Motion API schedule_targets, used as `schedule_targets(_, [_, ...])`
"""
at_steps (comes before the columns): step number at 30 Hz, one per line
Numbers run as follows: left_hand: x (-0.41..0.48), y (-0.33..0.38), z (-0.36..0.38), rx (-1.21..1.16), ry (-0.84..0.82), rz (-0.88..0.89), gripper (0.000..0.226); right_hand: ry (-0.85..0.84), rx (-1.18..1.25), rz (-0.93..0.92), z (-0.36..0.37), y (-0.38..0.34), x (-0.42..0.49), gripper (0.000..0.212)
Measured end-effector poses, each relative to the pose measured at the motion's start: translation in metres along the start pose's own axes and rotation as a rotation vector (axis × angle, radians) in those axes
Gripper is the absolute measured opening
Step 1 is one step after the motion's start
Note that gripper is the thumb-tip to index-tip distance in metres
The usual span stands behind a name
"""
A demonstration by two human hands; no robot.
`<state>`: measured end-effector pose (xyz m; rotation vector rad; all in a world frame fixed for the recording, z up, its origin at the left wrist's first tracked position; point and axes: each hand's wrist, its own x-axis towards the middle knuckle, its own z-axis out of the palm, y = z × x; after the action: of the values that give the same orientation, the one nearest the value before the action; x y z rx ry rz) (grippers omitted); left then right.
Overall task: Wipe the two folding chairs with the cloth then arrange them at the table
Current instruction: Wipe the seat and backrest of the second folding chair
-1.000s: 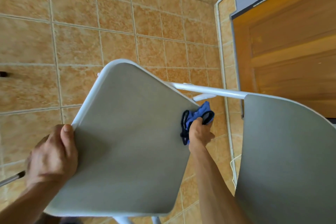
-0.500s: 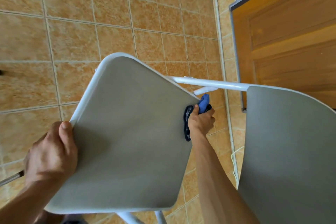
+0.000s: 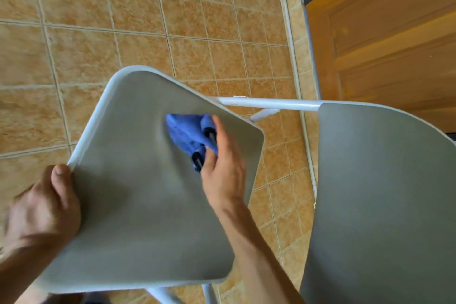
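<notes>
A folding chair fills the lower view: its grey seat [image 3: 138, 205] with a white rim is tilted up, and its grey backrest [image 3: 385, 205] stands at the right, joined by a white tube [image 3: 271, 103]. My right hand [image 3: 223, 168] presses a blue cloth with black trim [image 3: 187, 136] onto the upper middle of the seat. My left hand [image 3: 42, 207] grips the seat's left edge, thumb on top. Only one chair is in view.
Orange floor tiles [image 3: 123, 20] spread beyond the chair. A wooden door [image 3: 394, 39] stands at the upper right, with a white pipe [image 3: 291, 39] running along the wall base beside it.
My right hand has swept the cloth from the seat's right edge leftward onto the upper middle of the seat. My left hand keeps its hold on the left edge.
</notes>
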<state>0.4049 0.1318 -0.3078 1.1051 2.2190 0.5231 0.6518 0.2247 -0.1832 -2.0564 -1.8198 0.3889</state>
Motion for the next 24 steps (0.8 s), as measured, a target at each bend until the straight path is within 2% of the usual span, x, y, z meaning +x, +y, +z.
schedule_targets(3, [-0.003, 0.049, -0.029, 0.049, -0.077, 0.002, 0.047, 0.203, -0.12, 0.322, -0.022, 0.068, 0.023, 0.05])
schedule_targets(6, [-0.005, 0.056, -0.04, 0.088, -0.112, 0.009, 0.047, 0.155, -0.025, 0.615, -0.004, 0.087, 0.033, 0.052])
schedule_targets(10, [-0.005, 0.049, -0.036, 0.048, -0.116, 0.019, 0.046, 0.273, -0.025, 0.608, 0.017, 0.069, 0.032, 0.071])
schedule_targets(13, [-0.005, 0.05, -0.034, 0.036, -0.11, 0.011, 0.044, 0.243, -0.06, 0.647, 0.02, 0.056, 0.034, 0.056])
schedule_targets(16, [-0.005, 0.046, -0.037, 0.063, -0.103, -0.01, 0.042, 0.195, -0.048, 0.482, 0.051, -0.007, 0.014, 0.05])
schedule_targets(20, [-0.005, 0.046, -0.038, 0.02, -0.071, 0.025, 0.042, 0.112, 0.063, 0.014, 0.097, -0.097, -0.022, 0.048])
schedule_targets(22, [-0.005, 0.048, -0.038, -0.018, -0.073, 0.035, 0.039, -0.031, 0.037, -0.271, 0.097, -0.105, -0.026, 0.046])
schedule_targets(24, [-0.003, 0.049, -0.037, -0.035, -0.067, 0.042, 0.037, -0.082, -0.014, -0.435, 0.082, -0.081, -0.004, 0.049])
